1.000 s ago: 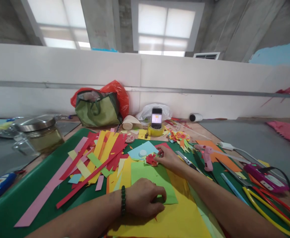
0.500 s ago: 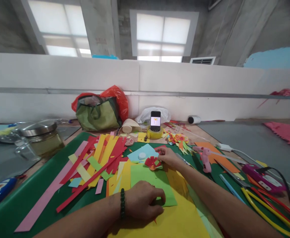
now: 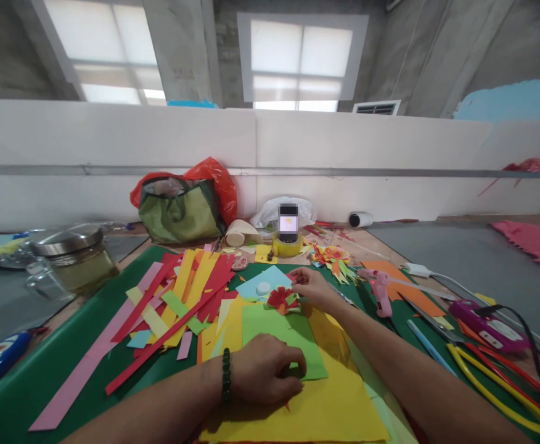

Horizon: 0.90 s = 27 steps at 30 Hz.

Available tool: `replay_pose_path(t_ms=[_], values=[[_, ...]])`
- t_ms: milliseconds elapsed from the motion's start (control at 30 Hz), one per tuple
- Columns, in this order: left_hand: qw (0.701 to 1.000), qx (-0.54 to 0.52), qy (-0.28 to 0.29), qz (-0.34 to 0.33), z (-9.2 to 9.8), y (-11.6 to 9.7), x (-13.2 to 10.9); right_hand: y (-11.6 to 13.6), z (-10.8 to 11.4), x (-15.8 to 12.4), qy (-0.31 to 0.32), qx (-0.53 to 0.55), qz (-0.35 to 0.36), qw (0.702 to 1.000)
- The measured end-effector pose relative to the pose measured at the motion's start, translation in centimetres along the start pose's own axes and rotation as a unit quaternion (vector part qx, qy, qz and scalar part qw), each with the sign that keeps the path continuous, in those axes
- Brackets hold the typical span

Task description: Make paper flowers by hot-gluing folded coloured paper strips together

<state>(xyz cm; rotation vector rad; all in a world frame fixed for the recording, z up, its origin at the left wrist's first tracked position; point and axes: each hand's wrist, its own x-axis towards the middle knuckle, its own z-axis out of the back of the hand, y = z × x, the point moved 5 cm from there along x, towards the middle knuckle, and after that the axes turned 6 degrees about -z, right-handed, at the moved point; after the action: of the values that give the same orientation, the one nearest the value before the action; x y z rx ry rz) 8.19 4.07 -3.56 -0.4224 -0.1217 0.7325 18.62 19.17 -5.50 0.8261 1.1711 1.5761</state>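
A red paper flower (image 3: 282, 297) with green leaf-like pieces sits over the far edge of a light green sheet (image 3: 263, 322). My right hand (image 3: 315, 288) has its fingers bent together at the flower's right side and pinches its edge. Across the near part of the green sheet lies my left hand (image 3: 267, 369), its fingers curled. A gap shows between its thumb and forefinger, with nothing seen in it. Beneath the green sheet is a yellow sheet (image 3: 339, 407). Beyond the flower lies a light blue sheet (image 3: 256, 280) with a small white disc (image 3: 263, 288).
Coloured paper strips (image 3: 191, 302) lie at left beside a glass jug (image 3: 78, 262). At right are a pink glue gun (image 3: 381, 293), scissors (image 3: 464, 354) and a purple device (image 3: 489, 330). A phone (image 3: 288, 225) stands at the back, near finished paper flowers (image 3: 332, 256).
The red flower has turned and tilted slightly in my right fingers, so its petals face me more. My left hand stays in place on the green sheet.
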Motion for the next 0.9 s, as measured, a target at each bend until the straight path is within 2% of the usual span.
replay_pose_path(t_ms=[333, 500, 600, 700, 767, 833, 900], values=[[1.0, 0.003, 0.004, -0.019, 0.1, -0.1, 0.0, 0.4, 0.8, -0.5, -0.003, -0.089, 0.003, 0.996], [1.0, 0.011, -0.004, -0.029, 0.1, 0.0, 0.0, 1.1, 1.6, -0.8, -0.046, -0.139, 0.048, 0.988], [0.998, 0.007, -0.019, -0.058, 0.0, -0.3, -0.1, 1.7, 2.3, -1.0, -0.079, -0.151, 0.086, 0.982], [0.996, -0.028, -0.075, -0.049, 0.9, 0.4, -0.3, 2.0, 2.6, -1.1, -0.095, -0.153, 0.113, 0.977], [0.987, -0.047, -0.153, 0.02, 2.5, 2.4, -0.6, 2.0, 2.6, -1.2, -0.097, -0.157, 0.123, 0.975], [0.96, -0.046, -0.251, 0.117, 4.7, 5.3, -1.3, 1.9, 2.6, -1.2, -0.096, -0.162, 0.129, 0.974], [0.931, -0.012, -0.309, 0.195, 6.5, 7.9, -2.1, 1.8, 2.4, -1.2, -0.094, -0.169, 0.135, 0.972]])
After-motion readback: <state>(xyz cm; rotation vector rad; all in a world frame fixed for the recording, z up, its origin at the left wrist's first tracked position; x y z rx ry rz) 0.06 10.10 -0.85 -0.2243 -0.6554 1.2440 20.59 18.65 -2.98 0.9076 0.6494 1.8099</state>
